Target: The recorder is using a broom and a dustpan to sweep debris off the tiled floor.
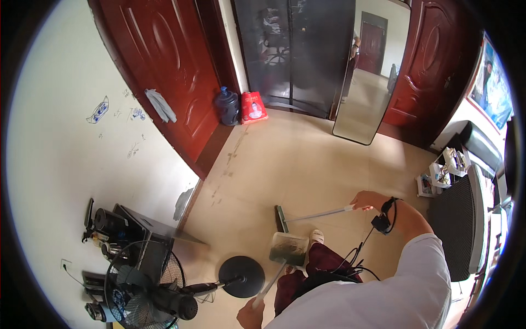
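Observation:
My left hand (pixel 251 314) grips the handle of a long-handled dustpan (pixel 289 247), whose pan rests on the tiled floor (pixel 263 164) by my feet. Some dark dirt or debris seems to lie in the pan, too blurred to name. With my right hand (pixel 365 200) I hold the pale end of a broom's grey stick. The broom head (pixel 281 218), narrow and dark green, is on the floor just beyond the dustpan's front lip. A black strap with a small boxy device (pixel 382 222) and cable sits on my right wrist.
A black pedestal fan (pixel 148 283) with a round base (pixel 241 276) stands left of the dustpan. A leaning mirror (pixel 361 107), a water jug (pixel 227 106) and a red bag (pixel 253 107) line the far side. At right are a grey cushioned seat (pixel 452 226) and a storage rack (pixel 440 174).

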Motion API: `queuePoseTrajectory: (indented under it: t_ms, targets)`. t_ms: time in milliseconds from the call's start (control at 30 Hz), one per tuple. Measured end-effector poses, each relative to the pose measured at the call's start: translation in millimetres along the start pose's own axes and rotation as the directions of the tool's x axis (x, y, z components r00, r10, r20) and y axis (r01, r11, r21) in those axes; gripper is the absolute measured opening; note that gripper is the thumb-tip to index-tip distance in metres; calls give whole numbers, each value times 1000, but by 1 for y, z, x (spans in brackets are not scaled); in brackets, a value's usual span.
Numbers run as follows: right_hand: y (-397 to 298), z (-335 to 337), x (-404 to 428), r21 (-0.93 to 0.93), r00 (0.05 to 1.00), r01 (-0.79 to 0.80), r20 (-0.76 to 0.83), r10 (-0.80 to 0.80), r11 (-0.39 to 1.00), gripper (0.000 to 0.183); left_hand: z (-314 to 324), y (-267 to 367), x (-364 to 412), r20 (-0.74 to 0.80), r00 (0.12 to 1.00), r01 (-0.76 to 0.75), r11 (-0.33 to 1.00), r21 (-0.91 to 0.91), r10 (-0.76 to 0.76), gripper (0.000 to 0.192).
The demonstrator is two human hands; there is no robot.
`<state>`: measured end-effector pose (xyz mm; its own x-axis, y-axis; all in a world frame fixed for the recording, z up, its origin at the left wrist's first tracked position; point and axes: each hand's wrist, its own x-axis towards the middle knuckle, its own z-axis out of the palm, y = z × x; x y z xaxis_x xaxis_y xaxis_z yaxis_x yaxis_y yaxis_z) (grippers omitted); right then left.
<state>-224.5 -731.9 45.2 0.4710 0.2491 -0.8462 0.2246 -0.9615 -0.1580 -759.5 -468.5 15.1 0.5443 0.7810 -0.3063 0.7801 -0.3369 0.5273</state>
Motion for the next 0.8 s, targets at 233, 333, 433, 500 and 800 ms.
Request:
queuePoseTrajectory:
  t_ms: [233, 333, 433, 500, 800]
  targets:
    - [-13, 22, -17, 67, 988, 150, 24, -152, 986, 45, -7, 12, 9, 15, 994, -107, 990, 96, 106, 34]
    - [-46, 41, 13, 16, 960, 241, 141, -240, 970, 45, -10, 31, 12, 4, 984, -178, 971, 158, 180, 31]
    - [-89, 80, 54, -121, 929, 327, 224, -295, 937, 46, -9, 46, 12, -5, 974, -224, 961, 163, 228, 29]
    - [-104, 100, 76, -291, 881, 470, 201, -427, 833, 47, -5, 55, 12, -1, 972, -233, 958, 169, 237, 29]
    - [48, 90, 80, -352, 965, 207, -82, -251, 913, 42, 4, 69, 28, 34, 991, -133, 958, 252, 128, 28]
